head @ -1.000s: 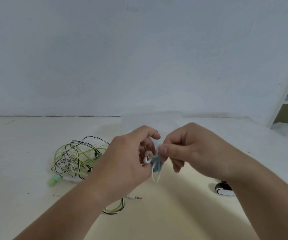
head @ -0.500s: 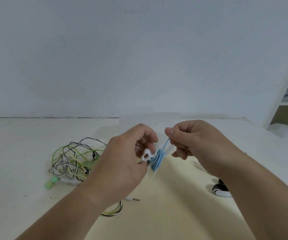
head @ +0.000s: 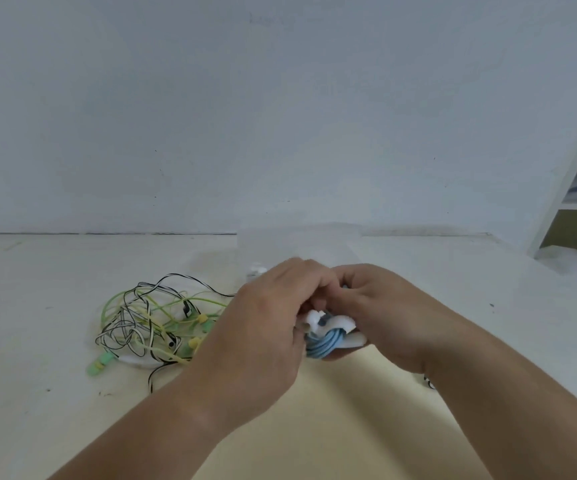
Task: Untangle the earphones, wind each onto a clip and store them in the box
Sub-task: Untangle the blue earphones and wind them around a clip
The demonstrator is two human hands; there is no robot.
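Both hands meet low over the table [head: 37, 341]. The left hand [head: 263, 330] and right hand [head: 387, 317] each grip one end of the white clip [head: 340, 323] with curled fingers. The clip's long axis runs roughly left to right, and the blue cord [head: 325, 344] is coiled across its middle. The clear box [head: 297, 244] stands just behind the hands. The tangle [head: 141, 323] of green and striped earphones lies to the left, nearer the left hand.

Left hand [head: 263, 330] and right hand [head: 384, 317] meet knuckle to knuckle — both curled round the clip [head: 344, 322]; forearms converge.
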